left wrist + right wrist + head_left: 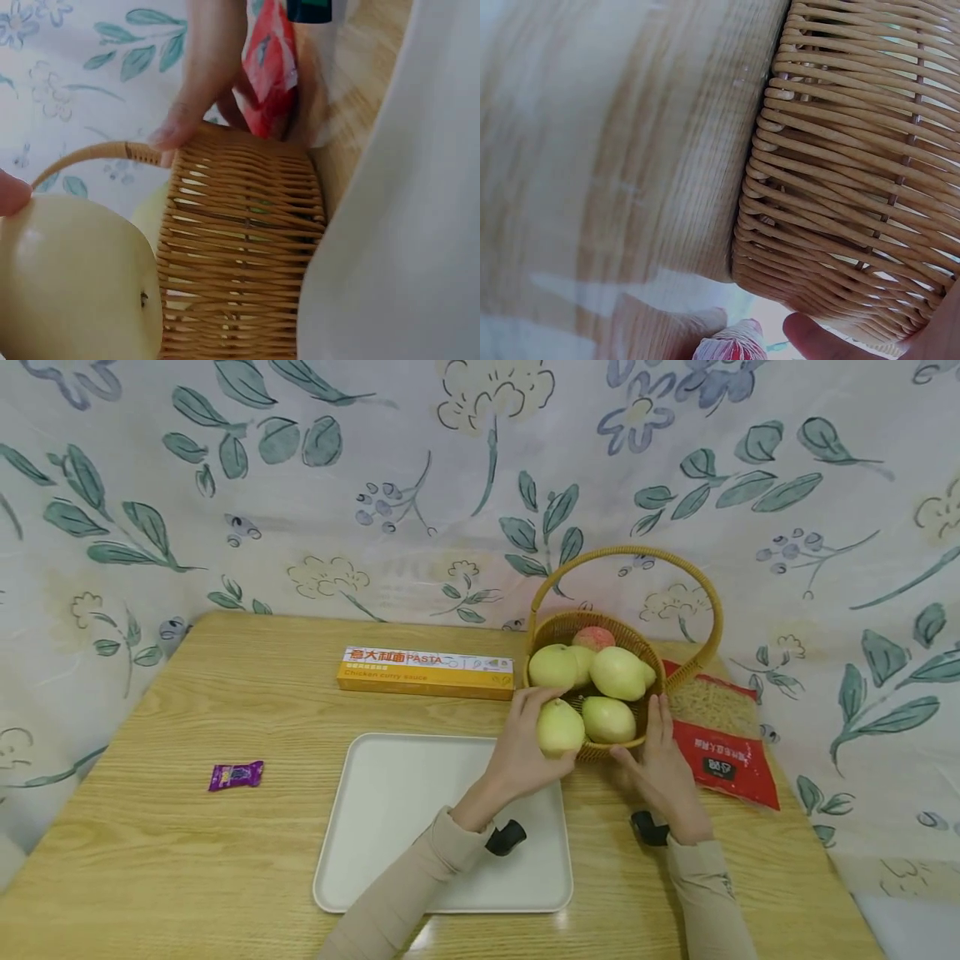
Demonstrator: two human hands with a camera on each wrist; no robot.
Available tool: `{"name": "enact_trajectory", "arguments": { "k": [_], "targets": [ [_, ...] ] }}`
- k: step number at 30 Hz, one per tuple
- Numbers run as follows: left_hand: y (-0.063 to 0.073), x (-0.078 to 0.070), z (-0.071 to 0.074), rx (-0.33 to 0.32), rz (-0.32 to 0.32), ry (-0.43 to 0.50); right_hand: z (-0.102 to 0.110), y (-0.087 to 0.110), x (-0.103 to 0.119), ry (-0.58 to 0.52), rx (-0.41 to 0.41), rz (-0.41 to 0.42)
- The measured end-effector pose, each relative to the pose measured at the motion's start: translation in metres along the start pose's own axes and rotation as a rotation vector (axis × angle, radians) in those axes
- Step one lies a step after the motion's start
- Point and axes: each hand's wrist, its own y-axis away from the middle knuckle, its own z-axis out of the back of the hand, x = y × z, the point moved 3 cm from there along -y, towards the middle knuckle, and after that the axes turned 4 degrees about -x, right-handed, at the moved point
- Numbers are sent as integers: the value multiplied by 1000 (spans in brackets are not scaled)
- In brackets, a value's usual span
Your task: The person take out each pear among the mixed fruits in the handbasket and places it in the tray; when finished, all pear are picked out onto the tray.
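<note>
In the head view my left hand (pixel 527 747) grips a pale yellow-green fruit (pixel 561 727) at the front left of the wicker basket (pixel 600 752). That fruit (pixel 79 274) looks smooth in the left wrist view, with a small dark stem spot, and covers part of the basket's left side. My right hand (pixel 663 768) rests against the basket's front right, thumb spread toward the front and fingers extended along the side. Inside the basket lie several more yellow-green fruits (pixel 618 672) and a reddish one (pixel 593 637). The right wrist view shows the woven basket wall (pixel 855 172) close up.
A white tray (pixel 375 827) lies on the wooden table below the left forearm. Behind it stands an orange pasta box (pixel 425 675), left of the basket. A red pasta bag (pixel 723 743) lies to the basket's right, and a small purple packet (pixel 236 775) at left.
</note>
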Motion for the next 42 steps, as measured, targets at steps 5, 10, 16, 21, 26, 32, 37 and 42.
{"name": "enact_trajectory", "arguments": {
  "k": [5, 10, 16, 21, 26, 32, 37, 42],
  "targets": [
    [9, 8, 3, -10, 41, 19, 2, 0, 0, -5, 12, -10],
    [16, 17, 2, -8, 101, -31, 1, 0, 0, -9, 11, -9],
    [19, 25, -3, 10, 96, -100, 0, 0, 0, -7, 5, -4],
    [20, 28, -6, 32, 92, -134, 0, 0, 0, -8, 5, -2],
    [21, 32, -9, 46, 113, -156, 0, -1, -1, -10, 6, -4],
    [22, 38, -15, 60, 140, -181, 0, 0, 0, -7, 6, -3],
    [22, 39, -16, 59, 138, -184, 1, 0, 0, -11, 4, -5],
    [21, 38, -16, 57, 146, -172, 1, 0, -1, -10, 5, -5]
  ]
}}
